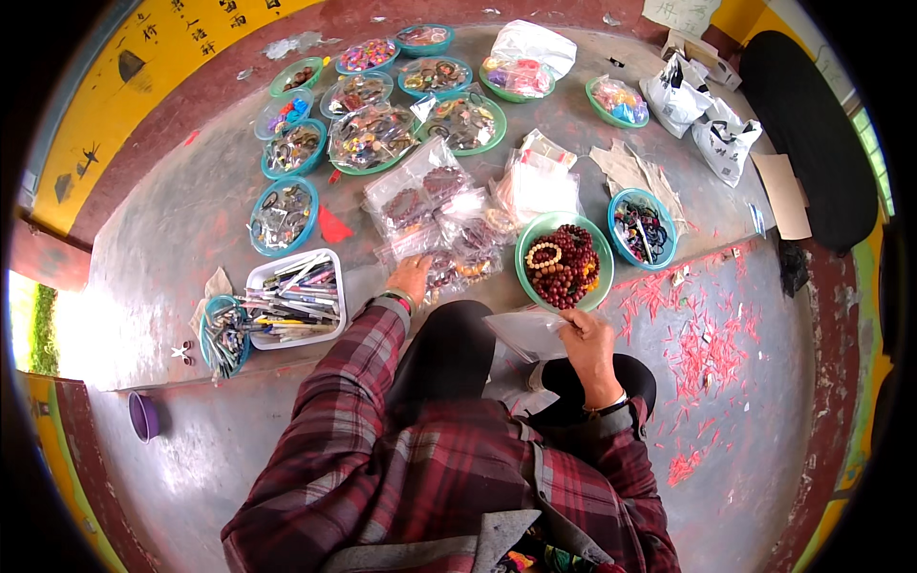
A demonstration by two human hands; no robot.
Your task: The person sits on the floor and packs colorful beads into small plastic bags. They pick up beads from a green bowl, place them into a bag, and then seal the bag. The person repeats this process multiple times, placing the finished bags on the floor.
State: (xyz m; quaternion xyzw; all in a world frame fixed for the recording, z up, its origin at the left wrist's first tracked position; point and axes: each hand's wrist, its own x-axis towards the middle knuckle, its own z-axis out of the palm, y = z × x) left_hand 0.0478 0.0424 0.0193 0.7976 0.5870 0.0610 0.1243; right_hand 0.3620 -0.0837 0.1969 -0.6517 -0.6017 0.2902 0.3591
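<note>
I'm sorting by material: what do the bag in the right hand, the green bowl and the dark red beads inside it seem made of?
Bag: probably thin plastic, glossy and see-through.
Bowl: likely smooth plastic, its rim thin and green.
Beads: glossy, perhaps wood or plastic; shine fits both.

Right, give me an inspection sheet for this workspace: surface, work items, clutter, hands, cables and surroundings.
Surface: grey ledge, stained reddish in places.
Work items: bagged bead bracelets; green bowl of dark red beads; clear bag.
Clutter: white tray of pens; red scraps on the floor.
Hands: left hand on the bagged bead bracelets; right hand pinching the clear bag.
Cables: nothing seen.
Surroundings: yellow-and-red wall; purple pot on the floor.
</note>
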